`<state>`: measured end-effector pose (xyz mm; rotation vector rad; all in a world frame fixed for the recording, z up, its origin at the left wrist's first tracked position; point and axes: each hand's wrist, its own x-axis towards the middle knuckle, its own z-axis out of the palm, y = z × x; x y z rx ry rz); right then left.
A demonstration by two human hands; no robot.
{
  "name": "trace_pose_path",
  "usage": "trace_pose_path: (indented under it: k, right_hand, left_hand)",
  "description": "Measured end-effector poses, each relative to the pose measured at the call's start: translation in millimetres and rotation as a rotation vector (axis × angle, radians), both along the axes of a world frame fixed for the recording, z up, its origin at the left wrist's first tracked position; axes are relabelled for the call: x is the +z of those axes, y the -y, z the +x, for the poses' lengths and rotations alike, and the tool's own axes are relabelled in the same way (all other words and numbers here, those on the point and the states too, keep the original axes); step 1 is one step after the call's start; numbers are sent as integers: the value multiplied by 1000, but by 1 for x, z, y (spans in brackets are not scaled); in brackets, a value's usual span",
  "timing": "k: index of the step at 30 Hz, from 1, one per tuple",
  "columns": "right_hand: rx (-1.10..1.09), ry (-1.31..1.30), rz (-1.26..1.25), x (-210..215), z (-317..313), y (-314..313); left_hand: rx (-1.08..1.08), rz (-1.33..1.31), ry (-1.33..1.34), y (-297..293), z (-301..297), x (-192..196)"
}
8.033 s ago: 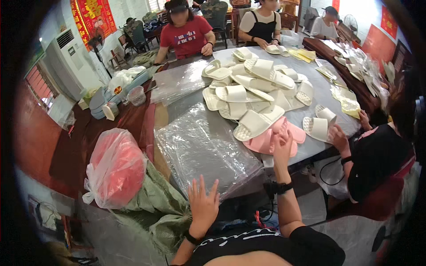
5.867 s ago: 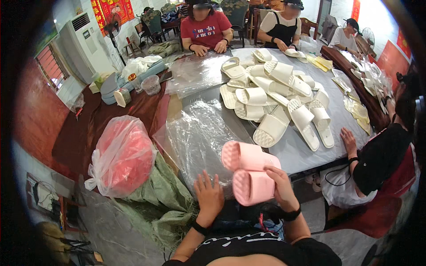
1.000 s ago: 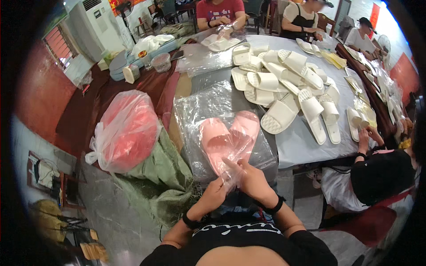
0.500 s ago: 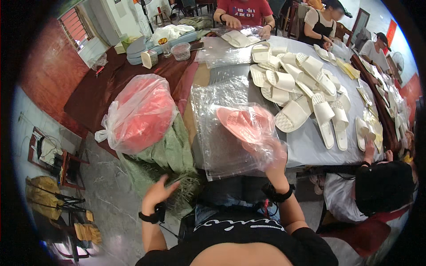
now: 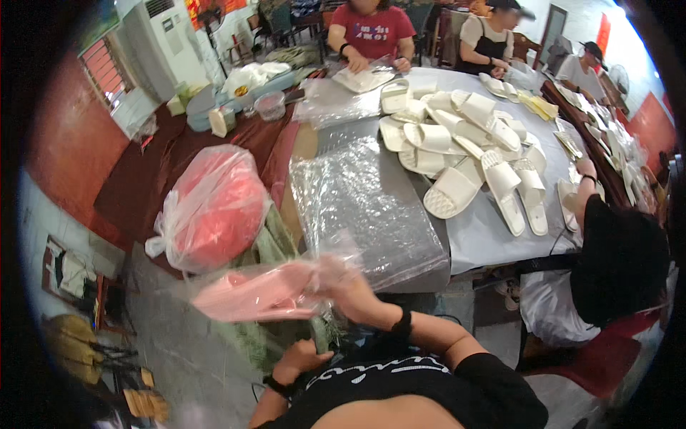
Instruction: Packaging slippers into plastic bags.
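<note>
My right hand (image 5: 351, 292) grips one end of a clear plastic bag with pink slippers (image 5: 254, 292) inside. The bagged pair hangs off the table's front edge, above a green woven sack (image 5: 246, 343). Low in front of my body, my left hand (image 5: 304, 357) is closed on the sack's edge; its fingers are partly hidden. Flat clear plastic bags (image 5: 364, 207) lie on the table just beyond my right hand. To their right is a pile of white slippers (image 5: 464, 129).
A tied plastic bag of pink items (image 5: 218, 207) rests at the left. Behind it are a clear tub (image 5: 270, 106) and a blue case (image 5: 207, 114). Co-workers sit across the table and at its right side, one reaching in with a black sleeve (image 5: 614, 250). A red chair (image 5: 600, 365) stands lower right.
My right hand has carried the bagged pink slippers from the table leftward and toward me, over the sack. My left hand has moved right and nearer my body, closing on the sack's edge.
</note>
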<state>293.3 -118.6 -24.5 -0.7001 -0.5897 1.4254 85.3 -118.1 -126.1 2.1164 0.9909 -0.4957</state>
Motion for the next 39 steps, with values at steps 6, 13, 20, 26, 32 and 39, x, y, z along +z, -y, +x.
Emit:
trace_pose_path:
  k: [6, 13, 20, 26, 32, 39]
  right_hand:
    - [275, 809, 202, -39, -24, -9]
    - [438, 929, 154, -18, -6, 9]
    - [-235, 841, 52, -11, 115, 59]
    - [-825, 666, -178, -12, 218, 104]
    - [-1226, 672, -425, -40, 323, 122]
    - [-1258, 644, -506, -46, 374, 98]
  left_hand:
    - [-10, 228, -96, 11, 11, 62]
    - [83, 316, -69, 10, 24, 97]
    - [203, 950, 734, -5, 47, 161]
    - [140, 341, 2168, 23, 80, 249]
    - [-383, -107, 1827, 22, 58, 306]
    - [-616, -264, 1830, -2, 54, 314]
